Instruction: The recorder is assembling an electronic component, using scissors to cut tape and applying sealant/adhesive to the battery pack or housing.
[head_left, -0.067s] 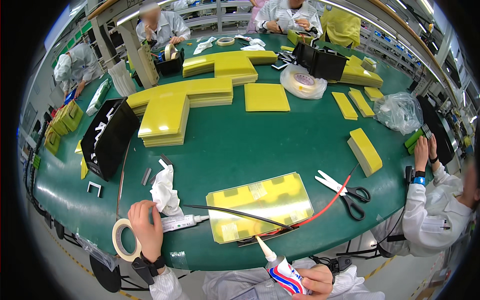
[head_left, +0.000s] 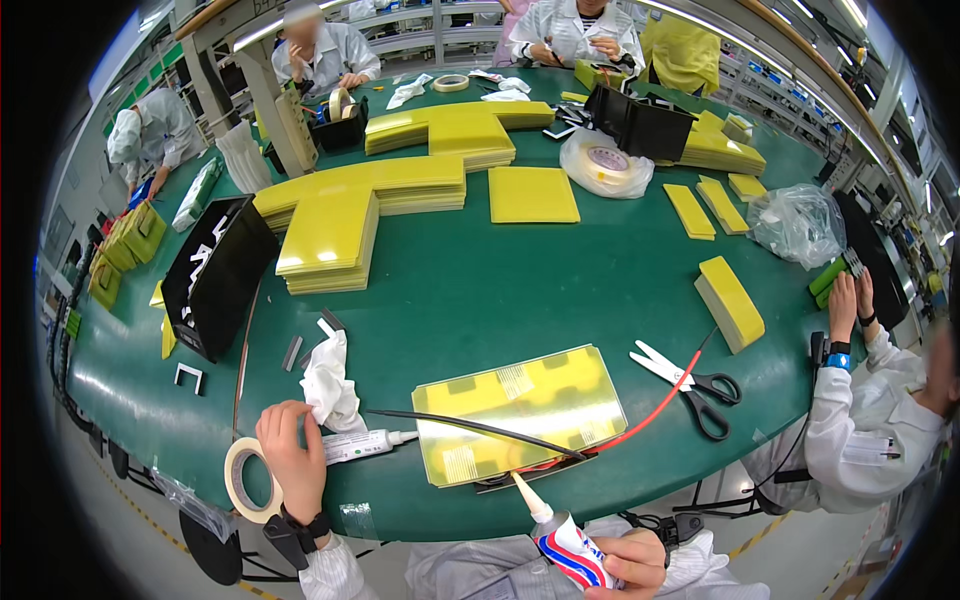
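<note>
In my right hand (head_left: 636, 562), at the lower edge, a white tube with red and blue stripes (head_left: 575, 552) is gripped, its long pale nozzle pointing up-left. The nozzle tip meets the near edge of a flat battery pack (head_left: 520, 415) covered with yellow sheets. A black sleeved cable (head_left: 480, 428) lies across the pack, and a red wire (head_left: 650, 420) runs off its right side. My left hand (head_left: 293, 455) rests on the table, fingers loosely bent, beside a crumpled white cloth (head_left: 333, 385). Another white tube (head_left: 358, 446) lies between that hand and the pack.
Masking tape (head_left: 236, 480) lies left of my left hand. Black-handled scissors (head_left: 690, 390) lie right of the pack. Yellow sheet stacks (head_left: 330, 240) and a black bin (head_left: 215, 275) stand farther back. A co-worker's hands (head_left: 850, 300) hold a green part at the right.
</note>
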